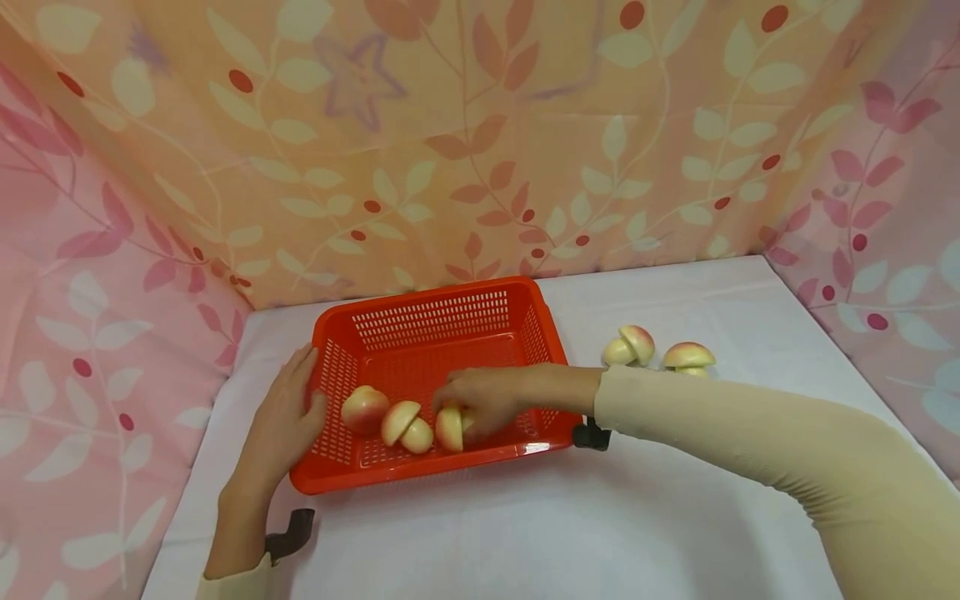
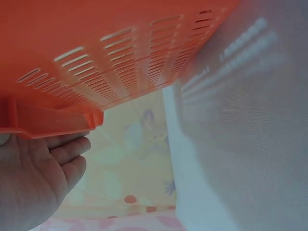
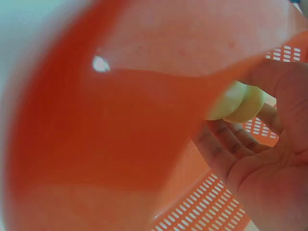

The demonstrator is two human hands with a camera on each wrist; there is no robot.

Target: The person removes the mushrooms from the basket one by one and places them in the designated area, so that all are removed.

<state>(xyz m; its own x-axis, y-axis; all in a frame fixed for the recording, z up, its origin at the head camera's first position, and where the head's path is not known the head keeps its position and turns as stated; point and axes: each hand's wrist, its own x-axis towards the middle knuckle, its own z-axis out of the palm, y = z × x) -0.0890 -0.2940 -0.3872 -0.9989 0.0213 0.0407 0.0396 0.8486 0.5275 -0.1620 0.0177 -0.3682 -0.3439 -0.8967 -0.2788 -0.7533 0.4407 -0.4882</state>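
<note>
A red plastic basket (image 1: 420, 475) with slotted walls stands on the white table. My left hand (image 1: 281, 425) holds its left rim, thumb over the edge and fingers on the outer side; the left wrist view shows the fingers (image 2: 72, 154) under the rim. Inside the basket my right hand (image 1: 480, 400) grips a cream and pink toy mushroom (image 1: 450, 428) near the front wall. In the right wrist view this mushroom (image 3: 245, 103) lies between thumb and fingers, partly hidden by the blurred basket rim. Left of it lie a second toy mushroom (image 1: 407, 427) and a third (image 1: 365, 409).
Two more toy mushrooms, one tilted (image 1: 630, 345) and one cap-up (image 1: 689, 358), lie on the white tablecloth (image 1: 600, 517) right of the basket, behind the right sleeve. Floral cloth walls (image 1: 480, 150) enclose the table at the back and sides.
</note>
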